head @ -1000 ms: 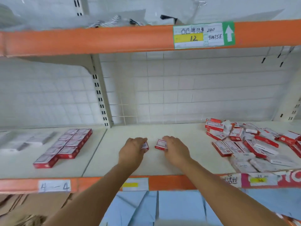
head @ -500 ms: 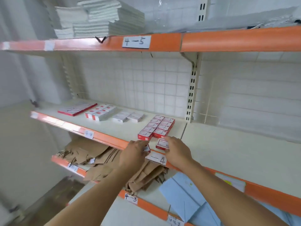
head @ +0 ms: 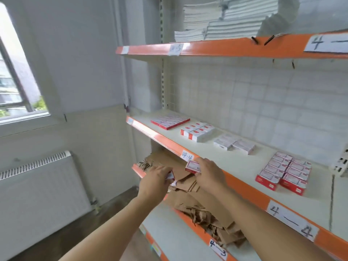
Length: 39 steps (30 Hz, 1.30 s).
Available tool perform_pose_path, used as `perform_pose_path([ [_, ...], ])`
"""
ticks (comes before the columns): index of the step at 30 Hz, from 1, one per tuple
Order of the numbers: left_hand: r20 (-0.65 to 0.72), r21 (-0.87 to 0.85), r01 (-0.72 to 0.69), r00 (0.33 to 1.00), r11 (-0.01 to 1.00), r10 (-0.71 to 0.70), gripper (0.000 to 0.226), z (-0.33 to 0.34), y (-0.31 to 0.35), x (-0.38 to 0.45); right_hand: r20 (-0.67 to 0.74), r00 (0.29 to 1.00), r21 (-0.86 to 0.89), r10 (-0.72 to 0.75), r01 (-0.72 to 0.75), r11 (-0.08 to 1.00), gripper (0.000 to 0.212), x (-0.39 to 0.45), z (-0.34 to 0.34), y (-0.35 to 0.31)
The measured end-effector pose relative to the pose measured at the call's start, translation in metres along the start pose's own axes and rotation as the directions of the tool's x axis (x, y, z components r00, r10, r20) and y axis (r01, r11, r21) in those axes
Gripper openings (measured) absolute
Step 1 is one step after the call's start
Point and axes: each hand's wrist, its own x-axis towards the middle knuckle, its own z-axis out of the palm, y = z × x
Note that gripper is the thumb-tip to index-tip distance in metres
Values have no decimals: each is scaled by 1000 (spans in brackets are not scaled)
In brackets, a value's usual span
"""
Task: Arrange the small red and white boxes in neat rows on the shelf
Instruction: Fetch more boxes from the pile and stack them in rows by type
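My right hand (head: 208,175) grips a small red and white box (head: 192,166) in front of the orange front edge of the shelf (head: 235,162). My left hand (head: 155,180) holds another small red and white box (head: 171,176), mostly hidden by the fingers, just left of and below it. On the shelf, a neat double row of the same boxes (head: 284,171) lies to the right. Further left lie a flat red group (head: 170,121), a white and red group (head: 197,131) and a pair of white boxes (head: 234,144).
Brown paper bags (head: 197,200) are heaped on the lower shelf under my hands. Stacks of white booklets (head: 224,17) fill the shelf above. A radiator (head: 39,189) and a window (head: 17,81) are on the left wall. Paper labels mark the orange shelf edges.
The view has swung left from the loose pile of boxes to the left shelf bay. Both hands, each holding a box, have moved left past the neat double row.
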Motion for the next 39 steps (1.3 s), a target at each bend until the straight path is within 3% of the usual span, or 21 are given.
perform_pose_path([
  [8,-31,67,81,996,994,-79,37,-8,-68,68,-8,994,14,-110,110,994,45,101,40,-37],
  [21,-43,53,91,995,994,-88,39,-7,-151,192,-24,997,18,-72,72,997,48,242,81,-69],
  [29,37,-3,-78,996,997,78,42,-11,-202,287,-100,988,-13,115,-117,993,44,320,107,-87],
  [35,85,-47,-248,964,968,251,40,-8,-226,349,-221,942,39,251,-249,968,58,349,119,-95],
  [39,92,-126,-321,938,939,333,39,7,-220,378,-277,908,-19,316,-334,942,57,360,119,-84],
])
